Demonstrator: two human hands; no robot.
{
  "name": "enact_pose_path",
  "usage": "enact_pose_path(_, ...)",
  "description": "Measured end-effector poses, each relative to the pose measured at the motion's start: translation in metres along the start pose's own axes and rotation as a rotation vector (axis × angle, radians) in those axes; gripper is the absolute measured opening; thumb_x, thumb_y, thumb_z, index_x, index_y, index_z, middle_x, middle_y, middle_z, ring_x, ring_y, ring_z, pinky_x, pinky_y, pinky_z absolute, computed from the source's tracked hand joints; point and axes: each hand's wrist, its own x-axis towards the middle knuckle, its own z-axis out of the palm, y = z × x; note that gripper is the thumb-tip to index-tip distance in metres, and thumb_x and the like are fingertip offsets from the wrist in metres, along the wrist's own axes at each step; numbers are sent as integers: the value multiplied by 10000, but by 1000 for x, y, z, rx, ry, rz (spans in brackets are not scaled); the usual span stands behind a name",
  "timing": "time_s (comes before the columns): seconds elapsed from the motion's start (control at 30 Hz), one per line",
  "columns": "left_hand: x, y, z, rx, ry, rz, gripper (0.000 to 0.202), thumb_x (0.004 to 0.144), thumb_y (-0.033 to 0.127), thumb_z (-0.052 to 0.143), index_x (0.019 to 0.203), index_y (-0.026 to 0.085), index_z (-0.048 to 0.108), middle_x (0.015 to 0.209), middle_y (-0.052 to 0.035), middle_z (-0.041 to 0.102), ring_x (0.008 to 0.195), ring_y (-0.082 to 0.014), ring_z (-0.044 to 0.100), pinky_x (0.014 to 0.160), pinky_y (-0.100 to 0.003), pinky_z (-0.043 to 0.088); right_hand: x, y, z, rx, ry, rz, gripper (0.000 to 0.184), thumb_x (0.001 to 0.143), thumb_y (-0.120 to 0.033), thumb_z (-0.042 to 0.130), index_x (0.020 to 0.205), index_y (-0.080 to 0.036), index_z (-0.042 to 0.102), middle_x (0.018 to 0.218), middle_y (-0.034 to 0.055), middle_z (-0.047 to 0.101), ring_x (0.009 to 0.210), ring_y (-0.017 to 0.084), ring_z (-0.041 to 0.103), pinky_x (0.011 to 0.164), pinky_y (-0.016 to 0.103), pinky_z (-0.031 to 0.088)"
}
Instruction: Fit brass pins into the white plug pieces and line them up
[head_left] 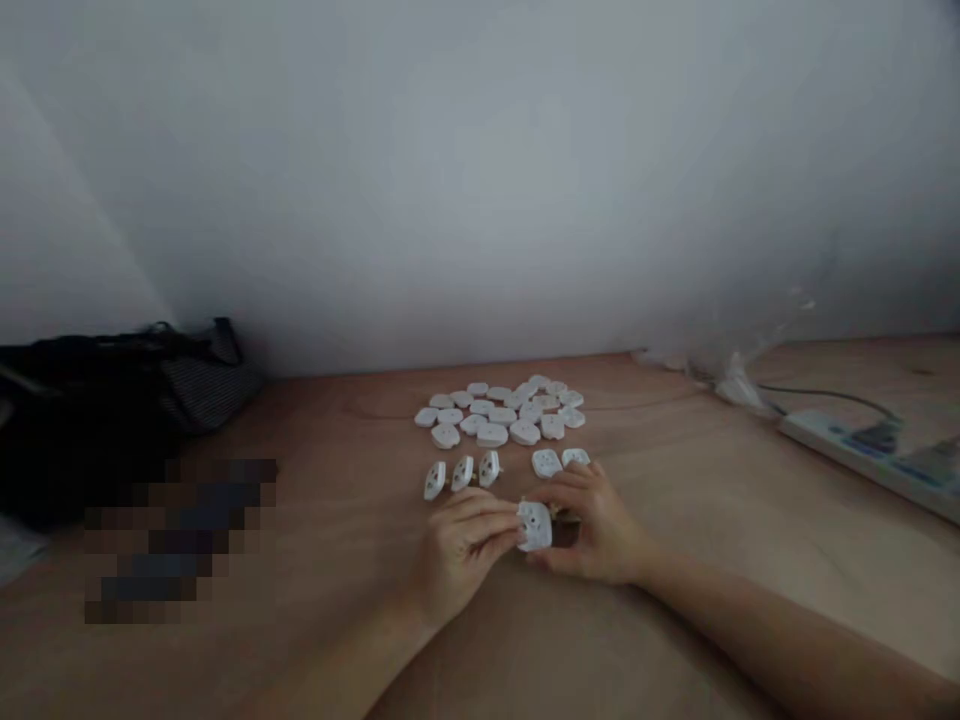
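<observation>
Between my hands is a white plug adapter, its holed face turned toward me and brass-coloured pins on its right side. My left hand pinches its left edge. Around its right side, the fingers of my right hand close on it at the pins; the exact contact is partly hidden. Just beyond my left hand, three similar adapters stand on edge in a row. Two more adapters lie face up beyond my right hand, one partly covered by its fingers.
Farther back, several white adapter pieces lie grouped on the wooden table near the wall. A power strip with plugged-in cords and a clear plastic bag are at right. A black bag and a blurred-out item occupy the left.
</observation>
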Motion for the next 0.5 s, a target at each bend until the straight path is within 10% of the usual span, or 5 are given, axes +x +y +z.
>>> enact_pose_path(0.23,-4,0,-8,213,-146,11,194,824,298,608,1000,281,687,1223,-76,519,1114,-260,466,923,-439,418,-1,2,-3,-20,28,-5,401,629,-481,695,933,-225,646,833,41,649,807,222,532,737,346,342)
enact_pose_path(0.5,-4,-3,-3,112,-290,-137,221,829,193,565,1032,201,652,990,-69,597,927,-191,572,838,-323,480,-2,36,-9,-116,220,142,434,625,-490,714,964,-231,639,932,63,648,892,262,542,797,396,371)
